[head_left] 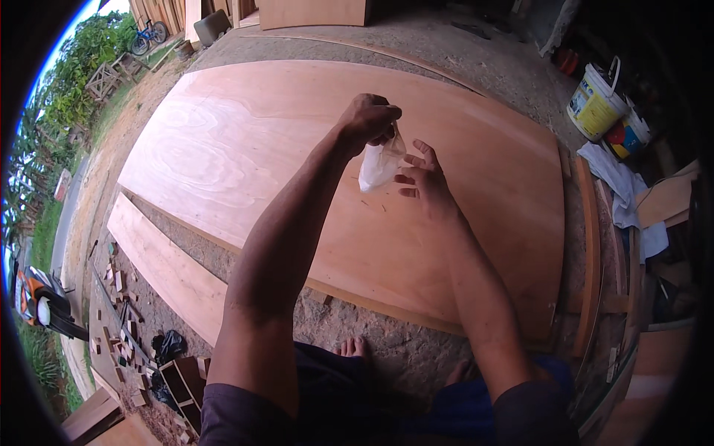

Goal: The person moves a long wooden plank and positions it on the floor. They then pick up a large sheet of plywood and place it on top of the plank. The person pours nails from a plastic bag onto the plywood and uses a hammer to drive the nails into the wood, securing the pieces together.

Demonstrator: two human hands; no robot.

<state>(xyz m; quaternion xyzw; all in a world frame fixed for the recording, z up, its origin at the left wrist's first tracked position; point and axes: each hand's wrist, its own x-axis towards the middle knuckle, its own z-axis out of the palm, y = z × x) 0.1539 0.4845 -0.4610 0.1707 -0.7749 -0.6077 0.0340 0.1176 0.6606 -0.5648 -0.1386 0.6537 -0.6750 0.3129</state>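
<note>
My left hand [370, 121] is closed on the top of a small clear plastic bag [381, 163], which hangs below it with something white in its lower part. To the right of the bag, my right hand [424, 177] is held with its fingers spread and bent, close to the bag's side; I see nothing in it. Both hands are above a large reddish wooden panel [260, 134] that lies flat and fills the middle of the view. A few small dark slivers lie on the panel beneath the bag.
A narrow board [167, 260] lies left of the panel, near scattered wood offcuts [123, 327]. Two paint buckets [597, 102] stand at the far right, above a white cloth [617, 182] and long timber strips [589, 260]. A motorbike [46, 301] is at the left edge.
</note>
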